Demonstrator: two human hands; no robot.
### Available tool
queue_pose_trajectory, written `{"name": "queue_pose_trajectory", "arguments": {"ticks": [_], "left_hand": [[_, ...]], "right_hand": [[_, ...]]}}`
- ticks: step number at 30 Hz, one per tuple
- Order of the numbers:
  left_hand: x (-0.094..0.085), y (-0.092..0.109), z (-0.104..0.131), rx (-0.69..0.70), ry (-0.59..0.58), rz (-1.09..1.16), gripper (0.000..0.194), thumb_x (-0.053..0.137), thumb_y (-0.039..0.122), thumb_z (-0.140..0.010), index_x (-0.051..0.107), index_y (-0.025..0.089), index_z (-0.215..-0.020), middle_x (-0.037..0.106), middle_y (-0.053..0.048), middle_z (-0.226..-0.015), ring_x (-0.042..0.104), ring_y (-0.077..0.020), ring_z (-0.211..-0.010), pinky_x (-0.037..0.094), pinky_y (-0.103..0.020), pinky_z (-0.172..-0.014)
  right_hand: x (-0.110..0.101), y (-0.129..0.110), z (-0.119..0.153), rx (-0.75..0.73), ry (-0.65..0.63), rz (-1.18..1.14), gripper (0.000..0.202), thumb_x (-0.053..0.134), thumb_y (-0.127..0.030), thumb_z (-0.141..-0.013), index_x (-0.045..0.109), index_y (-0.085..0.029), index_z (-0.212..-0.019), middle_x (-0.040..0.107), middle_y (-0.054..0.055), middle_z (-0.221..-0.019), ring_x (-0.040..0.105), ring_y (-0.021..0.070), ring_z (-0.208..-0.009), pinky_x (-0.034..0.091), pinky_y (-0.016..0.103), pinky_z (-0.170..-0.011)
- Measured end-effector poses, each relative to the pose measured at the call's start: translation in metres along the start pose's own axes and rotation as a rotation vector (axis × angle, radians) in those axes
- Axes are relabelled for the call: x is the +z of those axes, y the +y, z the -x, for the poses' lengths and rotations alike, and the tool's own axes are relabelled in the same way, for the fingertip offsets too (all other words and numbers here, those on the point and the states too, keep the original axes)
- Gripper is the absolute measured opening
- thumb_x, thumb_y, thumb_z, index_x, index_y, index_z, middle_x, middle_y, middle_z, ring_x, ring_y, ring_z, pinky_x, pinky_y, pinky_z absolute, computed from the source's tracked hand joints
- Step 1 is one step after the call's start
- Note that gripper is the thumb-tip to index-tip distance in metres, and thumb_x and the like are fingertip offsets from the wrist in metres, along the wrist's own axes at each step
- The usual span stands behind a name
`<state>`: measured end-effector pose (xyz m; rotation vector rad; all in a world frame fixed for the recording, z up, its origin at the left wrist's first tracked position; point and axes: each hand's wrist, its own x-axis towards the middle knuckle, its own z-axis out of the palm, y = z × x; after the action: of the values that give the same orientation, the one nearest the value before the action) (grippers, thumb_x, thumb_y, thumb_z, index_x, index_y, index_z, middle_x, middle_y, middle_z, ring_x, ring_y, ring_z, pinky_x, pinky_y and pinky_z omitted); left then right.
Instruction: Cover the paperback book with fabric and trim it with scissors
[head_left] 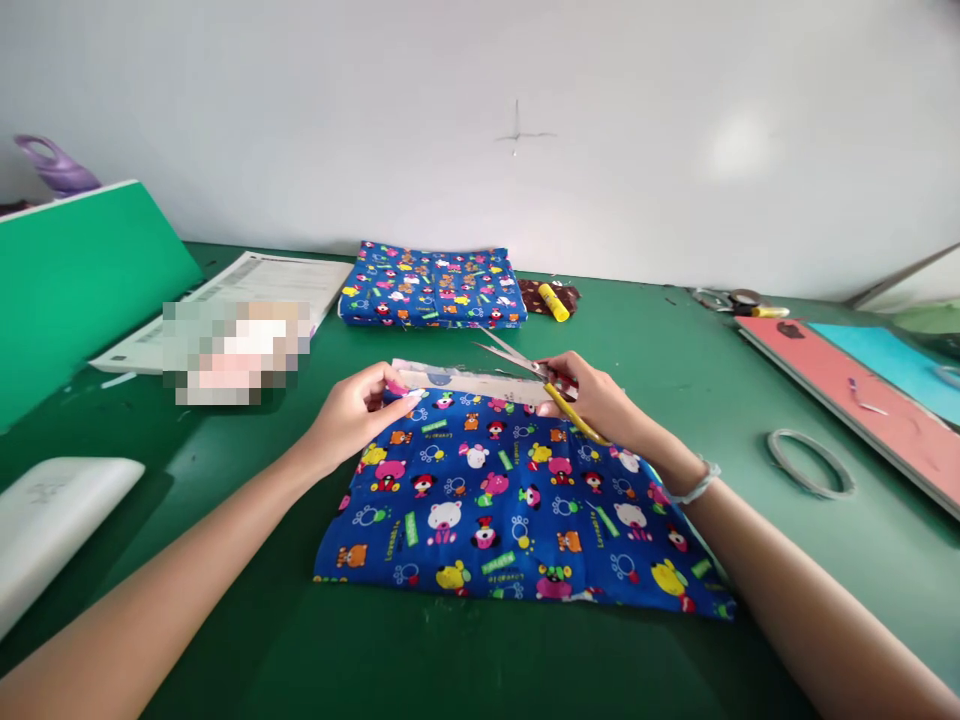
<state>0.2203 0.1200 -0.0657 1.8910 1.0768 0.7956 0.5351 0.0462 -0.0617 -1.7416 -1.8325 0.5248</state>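
Blue cartoon-print fabric point(480, 490) lies spread in front of me, with a pale strip point(480, 383) showing along its far edge. My left hand point(360, 415) pinches the far left corner of this fabric between thumb and fingers. Scissors point(574, 412) with yellow and red handles are in my right hand point(596, 395), above the far right part of the fabric. Their blades are parted and point to the far left, over the table beyond the fabric's edge. Some of the right hand's fingers are hidden behind the handles.
Behind lies a folded stack of the same fabric point(435, 285), beside a yellow glue stick point(553, 303) on a brown scrap. Papers point(225, 280) and a green board point(82, 270) stand left, a white object point(60, 520) nearer. At right are a ring point(810, 464) and a pink folder point(862, 400).
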Motion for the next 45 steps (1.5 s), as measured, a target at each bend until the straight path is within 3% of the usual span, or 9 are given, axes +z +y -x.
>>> {"name": "queue_pose_trajectory", "arguments": {"ticks": [3,11,16,19,24,31,45], "left_hand": [[0.0,0.0,-0.002,-0.006,-0.033,-0.008,0.027,0.07,0.04,-0.073,0.056,0.019,-0.08,0.058,0.003,-0.073,0.053,-0.0119,-0.064,0.041,-0.021,-0.056],[-0.004,-0.005,-0.002,-0.007,-0.062,-0.081,0.027,0.066,0.042,-0.075,0.055,0.018,-0.08,0.051,0.003,-0.071,0.046,-0.0114,-0.062,0.035,-0.023,-0.056],[-0.004,-0.001,-0.002,-0.004,-0.083,-0.107,0.03,0.068,0.044,-0.072,0.051,0.019,-0.074,0.047,0.004,-0.069,0.043,-0.011,-0.061,0.033,-0.024,-0.057],[-0.003,0.001,-0.003,0.022,-0.066,-0.148,0.029,0.067,0.042,-0.073,0.049,0.019,-0.07,0.044,0.005,-0.067,0.041,-0.0106,-0.061,0.032,-0.024,-0.058],[-0.003,0.0,-0.004,0.056,-0.076,-0.162,0.022,0.065,0.039,-0.075,0.056,0.02,-0.076,0.053,0.004,-0.073,0.047,-0.0122,-0.066,0.035,-0.024,-0.062],[-0.005,0.0,-0.003,0.079,-0.088,-0.152,0.019,0.063,0.037,-0.075,0.056,0.019,-0.074,0.058,0.003,-0.077,0.053,-0.0137,-0.072,0.04,-0.025,-0.069],[-0.007,-0.005,-0.005,0.04,-0.109,-0.099,0.027,0.067,0.039,-0.076,0.051,0.02,-0.067,0.07,-0.002,-0.09,0.063,-0.0204,-0.085,0.044,-0.03,-0.076]], "right_hand": [[-0.002,-0.006,0.0,0.035,-0.033,-0.016,0.066,0.067,-0.059,-0.069,0.053,-0.017,-0.118,0.066,0.009,-0.097,0.058,0.0223,-0.079,0.044,0.034,-0.069],[-0.007,-0.023,-0.011,-0.038,-0.085,0.105,0.056,0.062,-0.057,-0.076,0.056,-0.015,-0.113,0.065,0.008,-0.091,0.057,0.0198,-0.075,0.041,0.03,-0.063],[0.008,-0.03,-0.016,-0.139,-0.049,0.166,0.052,0.062,-0.053,-0.078,0.055,-0.016,-0.113,0.063,0.006,-0.083,0.057,0.0196,-0.073,0.043,0.031,-0.063],[0.022,-0.026,-0.014,-0.183,-0.013,0.169,0.052,0.063,-0.053,-0.079,0.055,-0.016,-0.114,0.065,0.008,-0.09,0.059,0.0217,-0.079,0.046,0.033,-0.069],[0.032,-0.022,-0.007,-0.281,0.018,0.153,0.054,0.071,-0.054,-0.074,0.058,-0.018,-0.112,0.064,0.011,-0.108,0.059,0.0241,-0.094,0.047,0.036,-0.082],[0.028,-0.021,-0.002,-0.254,-0.029,0.153,0.052,0.071,-0.053,-0.073,0.06,-0.019,-0.111,0.067,0.008,-0.103,0.062,0.0218,-0.088,0.048,0.033,-0.072],[0.025,-0.026,0.003,-0.251,-0.051,0.186,0.048,0.068,-0.054,-0.076,0.06,-0.022,-0.111,0.068,0.007,-0.108,0.064,0.0229,-0.094,0.049,0.033,-0.074]]}}
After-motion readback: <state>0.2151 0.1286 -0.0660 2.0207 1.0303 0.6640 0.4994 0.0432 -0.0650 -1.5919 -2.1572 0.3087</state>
